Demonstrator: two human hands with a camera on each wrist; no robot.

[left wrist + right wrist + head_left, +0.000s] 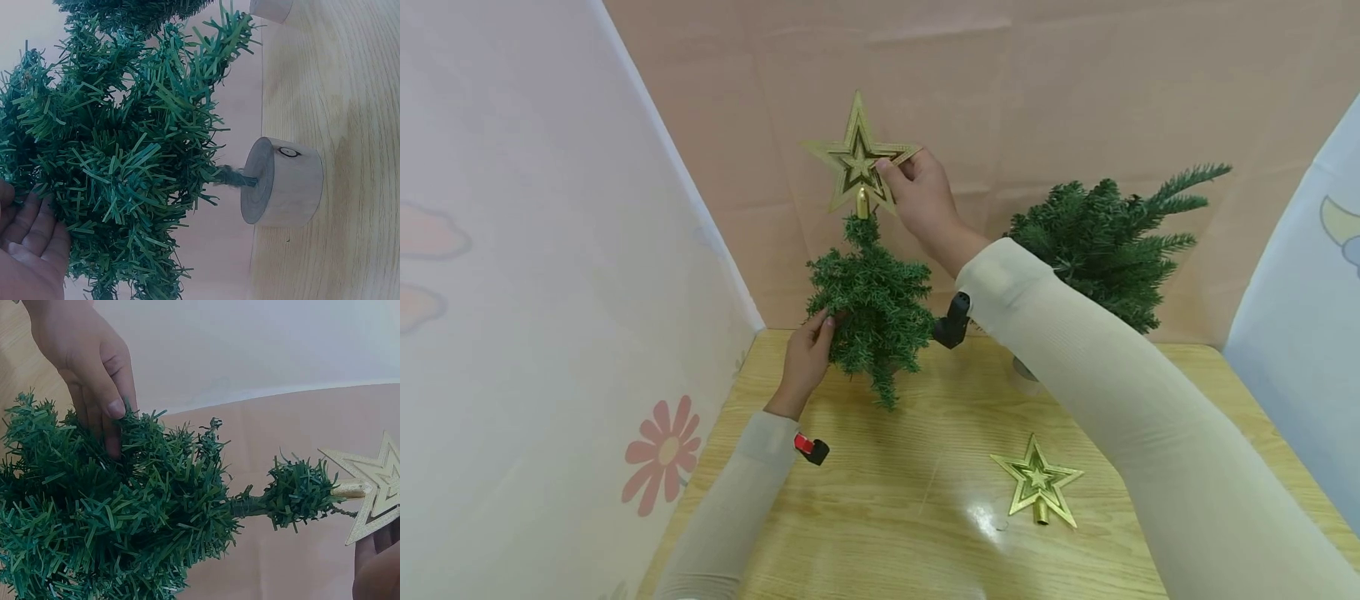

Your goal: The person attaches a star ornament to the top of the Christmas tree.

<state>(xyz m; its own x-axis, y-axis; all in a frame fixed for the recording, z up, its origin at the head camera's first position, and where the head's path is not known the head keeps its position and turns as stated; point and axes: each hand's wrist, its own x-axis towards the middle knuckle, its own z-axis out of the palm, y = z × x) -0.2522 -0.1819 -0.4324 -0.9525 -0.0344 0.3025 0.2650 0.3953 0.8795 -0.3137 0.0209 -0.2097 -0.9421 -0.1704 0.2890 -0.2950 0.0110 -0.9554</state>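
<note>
A gold star tree topper (854, 157) stands upright at the tip of a small artificial Christmas tree (880, 300). My right hand (927, 198) pinches the star's right point between thumb and fingers. In the right wrist view, the star's gold socket (350, 489) sits over the end of the top sprig. My left hand (805, 360) grips the tree's left side, its fingertips partly hidden among the green branches. The left wrist view shows the tree's round wooden base (294, 182) on the table.
A second gold star topper (1036, 478) lies on the wooden table (880, 508) toward the front right. Behind my right forearm stands another, darker artificial tree (1097, 242), partly covered by the sleeve. Cloth-covered walls (700, 75) close in the back and both sides.
</note>
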